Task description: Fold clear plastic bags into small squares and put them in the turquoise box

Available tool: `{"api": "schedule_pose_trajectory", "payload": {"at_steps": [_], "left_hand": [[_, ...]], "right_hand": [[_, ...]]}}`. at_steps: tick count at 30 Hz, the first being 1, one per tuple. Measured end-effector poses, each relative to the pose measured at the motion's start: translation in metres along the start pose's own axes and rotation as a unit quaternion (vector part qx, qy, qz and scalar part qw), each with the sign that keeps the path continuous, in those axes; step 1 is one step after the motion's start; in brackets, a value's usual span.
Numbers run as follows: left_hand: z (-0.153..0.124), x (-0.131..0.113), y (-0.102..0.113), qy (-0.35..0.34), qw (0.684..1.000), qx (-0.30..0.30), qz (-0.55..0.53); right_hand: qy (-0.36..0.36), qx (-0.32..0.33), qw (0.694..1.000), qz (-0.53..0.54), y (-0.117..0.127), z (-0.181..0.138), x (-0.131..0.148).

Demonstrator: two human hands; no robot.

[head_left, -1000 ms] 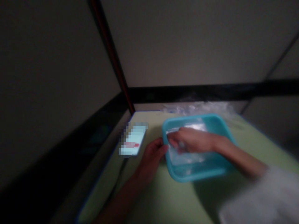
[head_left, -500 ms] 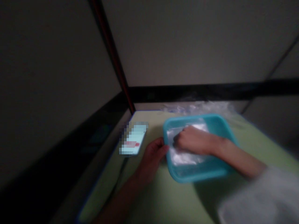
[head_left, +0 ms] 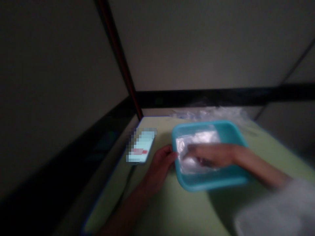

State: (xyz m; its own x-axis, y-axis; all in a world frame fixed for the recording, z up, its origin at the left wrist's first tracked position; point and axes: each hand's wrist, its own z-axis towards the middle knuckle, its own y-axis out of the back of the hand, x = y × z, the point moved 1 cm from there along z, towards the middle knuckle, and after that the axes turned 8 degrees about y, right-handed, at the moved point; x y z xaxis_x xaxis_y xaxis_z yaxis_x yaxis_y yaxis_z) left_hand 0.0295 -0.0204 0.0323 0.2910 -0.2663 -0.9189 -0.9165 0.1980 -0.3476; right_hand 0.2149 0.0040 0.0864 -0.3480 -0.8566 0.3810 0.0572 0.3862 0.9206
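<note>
A turquoise plastic basket (head_left: 197, 188) stands on the pale green table. Clear, shiny plastic packaging (head_left: 185, 165) lies flat in it, mostly toward its left side; whether anything is inside the plastic I cannot make out. My left hand (head_left: 161, 164) is closed on the basket's left rim, thumb on the near side of the fingers. Over the plastic, inside the basket, hovers or rests my right hand (head_left: 213, 155), palm down and fingers toward the left. Motion smears its fingers, so I cannot tell whether they hold or touch the plastic.
A lit phone (head_left: 142, 146), partly pixelated, lies left of the basket with a dark cable (head_left: 128, 180) running toward me. Crumpled clear plastic (head_left: 216, 113) lies behind the basket. Grey walls with a dark band (head_left: 197, 98) enclose the table's back and left.
My right hand has shifted slightly right and toward me, its fist loosening into longer fingers. The left hand stays on the rim, and the basket has barely moved.
</note>
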Motion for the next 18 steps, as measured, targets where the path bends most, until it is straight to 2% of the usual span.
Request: {"api": "schedule_pose_trajectory", "payload": {"at_steps": [9, 13, 18], "left_hand": [[0.001, -0.002, -0.002, 0.004, 1.0, -0.01, -0.022], [0.004, 0.0, 0.001, 0.003, 0.999, -0.007, -0.05], [0.006, -0.001, 0.003, -0.006, 0.996, -0.031, -0.081]], "right_hand": [[-0.057, -0.099, 0.992, 0.051, 0.018, -0.009, 0.003], [-0.066, -0.143, 0.987, 0.04, 0.016, -0.011, -0.009], [-0.084, -0.186, 0.979, 0.005, 0.014, -0.014, -0.018]]}}
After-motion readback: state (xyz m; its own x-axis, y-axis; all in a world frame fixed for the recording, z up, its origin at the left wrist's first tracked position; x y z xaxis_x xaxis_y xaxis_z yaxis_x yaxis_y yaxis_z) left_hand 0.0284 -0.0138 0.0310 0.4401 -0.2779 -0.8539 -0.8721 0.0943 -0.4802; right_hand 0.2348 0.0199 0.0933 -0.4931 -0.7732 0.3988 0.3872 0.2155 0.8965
